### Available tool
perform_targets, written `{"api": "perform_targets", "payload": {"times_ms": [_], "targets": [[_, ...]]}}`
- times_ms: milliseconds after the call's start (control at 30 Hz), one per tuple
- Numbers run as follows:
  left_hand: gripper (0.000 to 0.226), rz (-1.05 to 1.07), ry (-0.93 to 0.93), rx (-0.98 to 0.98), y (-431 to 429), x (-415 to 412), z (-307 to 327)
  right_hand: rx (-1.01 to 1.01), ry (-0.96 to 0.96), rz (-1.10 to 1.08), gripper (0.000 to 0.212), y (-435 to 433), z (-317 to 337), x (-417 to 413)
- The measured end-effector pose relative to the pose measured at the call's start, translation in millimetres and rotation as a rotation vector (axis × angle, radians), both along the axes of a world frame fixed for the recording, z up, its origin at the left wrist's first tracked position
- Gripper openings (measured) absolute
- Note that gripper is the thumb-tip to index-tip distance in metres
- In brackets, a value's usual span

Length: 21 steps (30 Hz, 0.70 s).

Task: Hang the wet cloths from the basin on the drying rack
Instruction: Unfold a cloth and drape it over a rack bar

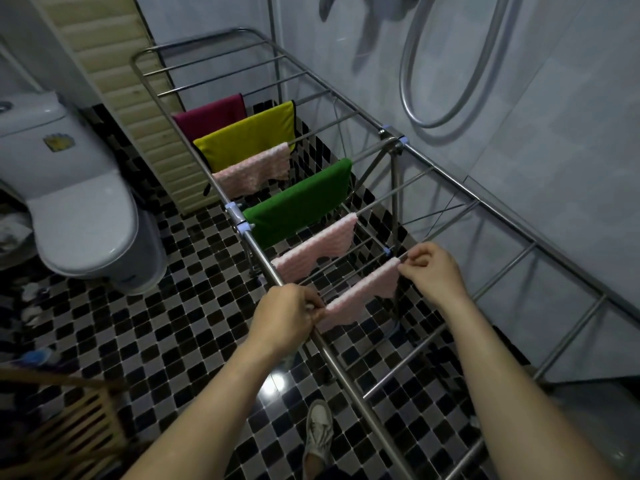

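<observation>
A steel drying rack (446, 174) runs from near me to the far wall. Over its rods hang a maroon cloth (211, 116), a yellow cloth (246, 135), a pale pink cloth (254, 169), a green cloth (301, 204) and a second pink cloth (318, 245). The nearest pink cloth (363, 289) is draped over a rod. My left hand (287, 315) pinches its left corner at the rack's near rail. My right hand (433, 270) pinches its right corner on the rod. The basin is not in view.
A white toilet (83, 209) stands at the left. A wooden slatted stool (65, 414) sits at the lower left. A shower hose (446, 64) loops on the tiled wall to the right. The floor is black-and-white mosaic tile (194, 341); my shoe (318, 431) shows below.
</observation>
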<state>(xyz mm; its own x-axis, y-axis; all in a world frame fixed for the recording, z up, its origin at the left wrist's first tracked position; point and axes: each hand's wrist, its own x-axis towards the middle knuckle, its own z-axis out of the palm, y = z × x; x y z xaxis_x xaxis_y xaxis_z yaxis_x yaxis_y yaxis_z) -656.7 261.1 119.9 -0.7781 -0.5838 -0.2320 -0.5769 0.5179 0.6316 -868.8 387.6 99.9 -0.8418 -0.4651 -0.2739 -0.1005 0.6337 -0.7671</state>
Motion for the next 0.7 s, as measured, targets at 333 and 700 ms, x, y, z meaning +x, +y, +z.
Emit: {"api": "perform_targets", "payload": {"times_ms": [333, 700], "targets": [[0.010, 0.066, 0.026, 0.021, -1, 0, -3, 0.031, 0.080, 0.064, 0.014, -4, 7, -1], [0.012, 0.085, 0.051, -0.037, -5, 2, -3, 0.108, 0.279, 0.100, 0.011, -13, 19, 2]]}}
